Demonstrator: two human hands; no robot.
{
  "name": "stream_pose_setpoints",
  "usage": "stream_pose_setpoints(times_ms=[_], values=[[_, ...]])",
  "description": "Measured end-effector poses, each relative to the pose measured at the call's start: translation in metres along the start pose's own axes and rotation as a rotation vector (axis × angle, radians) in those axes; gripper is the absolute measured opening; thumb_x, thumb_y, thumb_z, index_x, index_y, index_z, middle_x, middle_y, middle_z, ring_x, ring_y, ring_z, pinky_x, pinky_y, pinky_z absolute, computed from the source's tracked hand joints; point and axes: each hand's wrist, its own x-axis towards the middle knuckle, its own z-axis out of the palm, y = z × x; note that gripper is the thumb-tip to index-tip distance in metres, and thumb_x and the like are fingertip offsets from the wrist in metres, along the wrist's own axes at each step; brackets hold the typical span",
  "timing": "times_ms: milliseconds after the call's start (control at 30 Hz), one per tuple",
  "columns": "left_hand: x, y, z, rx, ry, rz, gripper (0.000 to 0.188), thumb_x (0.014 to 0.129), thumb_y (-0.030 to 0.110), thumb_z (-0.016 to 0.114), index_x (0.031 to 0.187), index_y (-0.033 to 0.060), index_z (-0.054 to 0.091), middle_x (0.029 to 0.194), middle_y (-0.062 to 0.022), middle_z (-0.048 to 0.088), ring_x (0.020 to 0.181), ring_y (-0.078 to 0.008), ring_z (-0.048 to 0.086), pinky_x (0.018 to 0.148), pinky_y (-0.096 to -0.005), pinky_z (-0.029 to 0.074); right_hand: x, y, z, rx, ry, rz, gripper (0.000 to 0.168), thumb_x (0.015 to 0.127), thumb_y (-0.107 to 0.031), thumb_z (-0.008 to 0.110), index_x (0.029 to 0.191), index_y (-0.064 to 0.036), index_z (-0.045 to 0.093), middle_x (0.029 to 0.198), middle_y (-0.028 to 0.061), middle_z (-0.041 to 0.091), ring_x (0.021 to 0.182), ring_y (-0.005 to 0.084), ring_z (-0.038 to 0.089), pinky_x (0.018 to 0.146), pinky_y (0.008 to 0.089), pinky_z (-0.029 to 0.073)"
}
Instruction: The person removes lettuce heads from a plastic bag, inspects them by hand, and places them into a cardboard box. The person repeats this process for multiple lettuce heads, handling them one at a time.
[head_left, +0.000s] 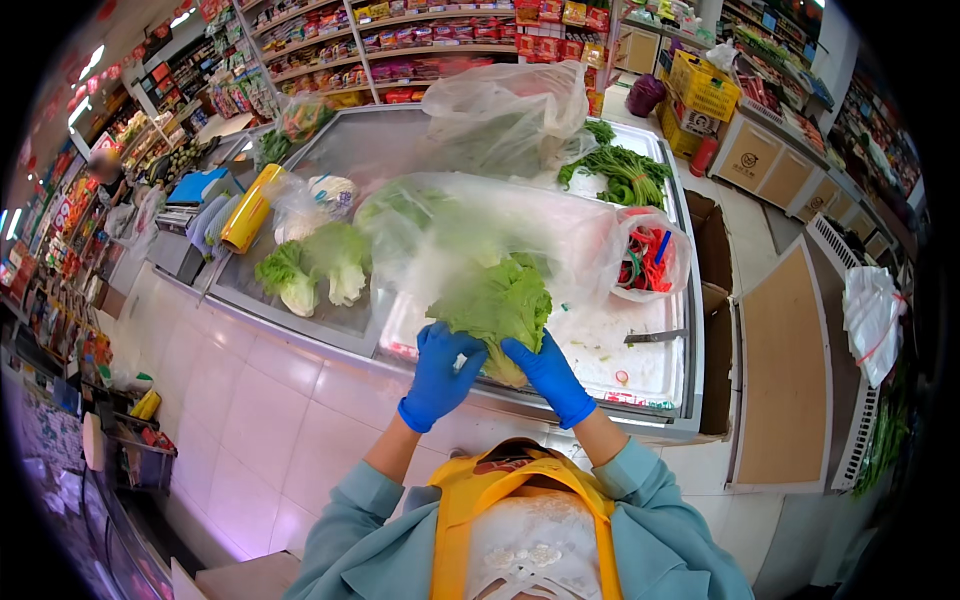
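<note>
A head of green leaf lettuce is held between both hands over the near edge of a white foam tray. My left hand, in a blue glove, is at its left side with the fingers curled on the outer leaves. My right hand, gloved too, presses its thumb and fingers on the right side near the base. Behind the lettuce lies a large clear plastic bag with greens inside at its left end. Two more lettuce heads lie to the left. A blurred patch in the picture veils part of the leaves.
A knife lies at the tray's right, below a bag of red ties. Bundled green herbs are at the back right. A yellow roll of film and a wrapped cauliflower sit at the left. A person is far left.
</note>
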Motion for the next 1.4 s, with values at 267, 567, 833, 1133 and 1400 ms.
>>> stream_pose_setpoints(times_ms=[267, 567, 833, 1133, 1400], values=[[-0.018, -0.048, 0.007, -0.436, 0.164, -0.421, 0.015, 0.071, -0.006, 0.053, 0.083, 0.002, 0.051, 0.084, -0.0049, 0.05, 0.077, -0.0138, 0.048, 0.073, -0.0237, 0.039, -0.005, 0.003, -0.004, 0.129, -0.076, 0.132, 0.054, 0.078, -0.026, 0.064, 0.119, 0.004, 0.042, 0.11, 0.0108, 0.054, 0.098, 0.0168, 0.051, 0.085, 0.0276, 0.041], [-0.049, 0.004, 0.042, -1.327, 0.271, -0.727, 0.042, 0.078, 0.0, 0.053, 0.118, 0.0023, 0.04, 0.105, -0.0075, 0.05, 0.099, -0.0148, 0.048, 0.083, -0.0265, 0.042, -0.002, -0.008, 0.025, -0.954, 0.316, -0.488, 0.077, 0.063, -0.029, 0.073, 0.123, 0.0, 0.034, 0.112, 0.0194, 0.046, 0.101, 0.033, 0.047, 0.085, 0.0374, 0.04], [-0.037, -0.024, 0.001, -2.033, 0.389, -0.936, 0.048, 0.088, 0.032, 0.042, 0.128, 0.0062, 0.035, 0.126, -0.0122, 0.043, 0.115, -0.0275, 0.042, 0.097, -0.0442, 0.033, -0.016, -0.034, 0.031, -0.604, 0.061, -0.654, 0.036, 0.073, -0.002, 0.061, 0.108, -0.003, 0.055, 0.103, 0.012, 0.054, 0.087, 0.0217, 0.055, 0.077, 0.0294, 0.044], [-0.072, -0.058, 0.018, -1.682, 0.145, -0.772, 0.047, 0.088, 0.031, 0.042, 0.128, 0.0071, 0.034, 0.128, -0.0097, 0.041, 0.118, -0.0264, 0.039, 0.099, -0.04, 0.031, 0.013, -0.07, 0.056, -1.016, -0.203, -0.88, 0.017, 0.073, -0.01, 0.061, 0.089, -0.012, 0.063, 0.088, 0.0094, 0.055, 0.081, 0.0272, 0.054, 0.069, 0.0351, 0.045], [-0.108, -0.079, 0.011, -1.909, 0.291, -0.895, 0.052, 0.086, 0.023, 0.048, 0.131, 0.0058, 0.029, 0.131, -0.0111, 0.038, 0.12, -0.0269, 0.037, 0.101, -0.0408, 0.03, 0.034, -0.068, 0.071, -1.087, -0.493, -0.843, 0.013, 0.078, -0.012, 0.056, 0.09, -0.009, 0.058, 0.091, 0.0083, 0.055, 0.08, 0.028, 0.051, 0.076, 0.0361, 0.038]])
